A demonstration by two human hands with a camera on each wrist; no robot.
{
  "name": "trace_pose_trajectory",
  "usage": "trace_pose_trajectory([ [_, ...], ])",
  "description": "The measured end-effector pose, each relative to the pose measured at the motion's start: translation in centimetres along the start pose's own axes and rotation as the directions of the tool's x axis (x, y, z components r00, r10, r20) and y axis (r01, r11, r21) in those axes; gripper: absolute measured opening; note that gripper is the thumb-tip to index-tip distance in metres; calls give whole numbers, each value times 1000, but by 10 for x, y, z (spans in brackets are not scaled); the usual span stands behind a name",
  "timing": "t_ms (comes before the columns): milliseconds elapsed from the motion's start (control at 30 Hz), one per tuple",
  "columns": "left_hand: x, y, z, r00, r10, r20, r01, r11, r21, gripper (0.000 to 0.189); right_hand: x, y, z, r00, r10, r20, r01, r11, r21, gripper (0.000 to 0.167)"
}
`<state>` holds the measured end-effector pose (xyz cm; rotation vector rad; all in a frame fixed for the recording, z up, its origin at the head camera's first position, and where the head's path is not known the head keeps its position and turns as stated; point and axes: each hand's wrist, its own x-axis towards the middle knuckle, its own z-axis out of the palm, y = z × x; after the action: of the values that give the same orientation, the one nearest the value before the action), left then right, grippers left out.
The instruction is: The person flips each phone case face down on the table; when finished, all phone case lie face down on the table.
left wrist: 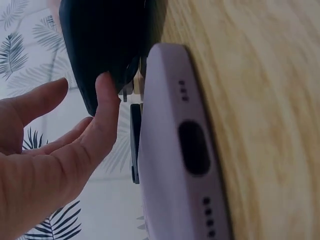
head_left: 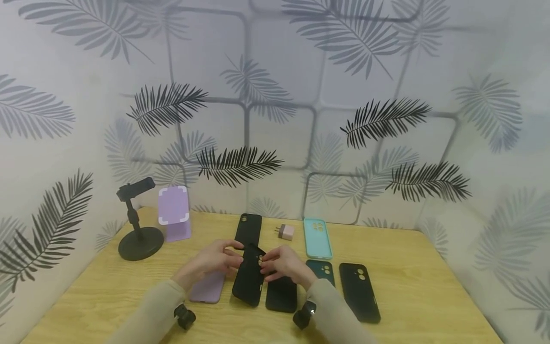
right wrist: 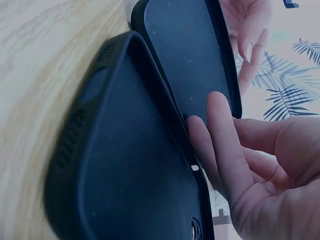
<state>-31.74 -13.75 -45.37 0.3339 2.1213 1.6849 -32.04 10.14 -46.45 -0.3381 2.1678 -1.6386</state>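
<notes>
A black phone case (head_left: 248,282) stands tilted between the two hands, its hollow inner side showing in the right wrist view. My left hand (head_left: 215,260) is at its left side; one fingertip is against the dark outer face, while the thumb stands apart from it. With fingers over the inner side and the thumb at the edge, my right hand (right wrist: 270,170) pinches the case near its upper end. Under the left hand lies a lilac phone case (left wrist: 172,150). Another black phone case (right wrist: 135,150) lies hollow side up below the right hand.
Behind the hands lies a black case (head_left: 249,229), beside a plug-in charger (head_left: 286,232). To the right are a turquoise case (head_left: 318,239), a dark green case (head_left: 321,269) and a black case (head_left: 360,291). A black stand (head_left: 139,239) and lilac holder (head_left: 174,208) stand at left.
</notes>
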Motion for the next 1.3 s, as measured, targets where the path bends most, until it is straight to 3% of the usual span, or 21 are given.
trace_pose_trajectory([
  [333, 2, -1, 4, 999, -31, -34, 30, 999, -28, 51, 2, -9, 10, 998, 11, 67, -14, 999, 34, 31],
  [633, -1, -3, 3, 999, 22, 47, -17, 994, -105, 52, 7, -3, 22, 988, -22, 155, -2, 989, 150, 47],
  [867, 2, -4, 5, 999, 19, 51, -15, 997, -77, 55, 6, -3, 17, 983, -18, 180, -18, 980, 198, 46],
  [1067, 4, -2, 9, 999, -9, 42, 7, 999, 51, 58, 4, -4, 6, 992, 7, 122, -28, 985, 169, 56],
  [1300, 4, 1, 10, 999, -36, 11, 34, 995, 97, 55, 1, -6, 0, 998, 34, -56, -31, 998, 60, 47],
])
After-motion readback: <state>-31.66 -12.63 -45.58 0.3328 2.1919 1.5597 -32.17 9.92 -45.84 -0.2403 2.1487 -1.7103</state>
